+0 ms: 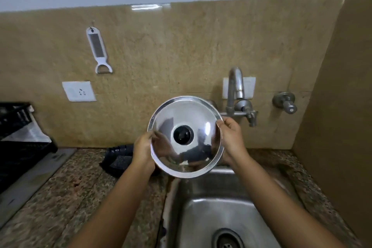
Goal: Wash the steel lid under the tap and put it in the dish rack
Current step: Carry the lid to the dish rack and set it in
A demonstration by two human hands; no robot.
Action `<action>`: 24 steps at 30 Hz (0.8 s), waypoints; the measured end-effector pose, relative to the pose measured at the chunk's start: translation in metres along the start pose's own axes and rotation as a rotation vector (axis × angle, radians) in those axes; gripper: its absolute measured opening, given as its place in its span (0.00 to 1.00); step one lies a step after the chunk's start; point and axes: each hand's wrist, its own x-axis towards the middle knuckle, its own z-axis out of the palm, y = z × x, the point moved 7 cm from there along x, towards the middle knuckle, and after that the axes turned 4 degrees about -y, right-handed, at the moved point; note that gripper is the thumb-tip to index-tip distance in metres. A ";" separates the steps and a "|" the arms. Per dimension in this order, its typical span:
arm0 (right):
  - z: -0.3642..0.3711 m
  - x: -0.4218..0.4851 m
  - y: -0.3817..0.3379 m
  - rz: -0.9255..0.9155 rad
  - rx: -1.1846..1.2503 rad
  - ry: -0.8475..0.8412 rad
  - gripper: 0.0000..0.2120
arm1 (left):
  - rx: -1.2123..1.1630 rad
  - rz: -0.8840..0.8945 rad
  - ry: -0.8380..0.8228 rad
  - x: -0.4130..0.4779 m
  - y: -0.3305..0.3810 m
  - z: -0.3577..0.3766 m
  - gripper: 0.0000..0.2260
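Observation:
The round steel lid (201, 119) with a black knob in its middle is held upright, top side facing me, above the back left corner of the steel sink (209, 213). My left hand (142, 152) grips its left rim and my right hand (231, 137) grips its right rim. The steel tap (236, 84) juts from the wall just right of the lid, and no water shows at its spout. The black dish rack (15, 125) stands on the counter at the far left edge.
A black object (118, 159) lies on the granite counter (66, 193) behind my left hand. A white peeler (98, 50) and a socket (79, 91) are on the tan wall. A second valve (285, 102) sticks out right of the tap. A side wall closes the right.

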 end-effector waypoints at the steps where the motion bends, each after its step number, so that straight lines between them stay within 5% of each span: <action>1: 0.016 0.001 0.005 0.025 0.011 0.014 0.10 | 0.028 -0.003 -0.021 0.005 0.010 -0.012 0.14; 9: 0.191 -0.017 0.032 0.141 0.131 0.030 0.10 | 0.186 0.162 0.087 0.039 0.126 -0.179 0.14; 24: 0.560 0.015 0.026 0.040 0.144 -0.174 0.09 | 0.476 0.372 0.303 0.116 0.363 -0.428 0.11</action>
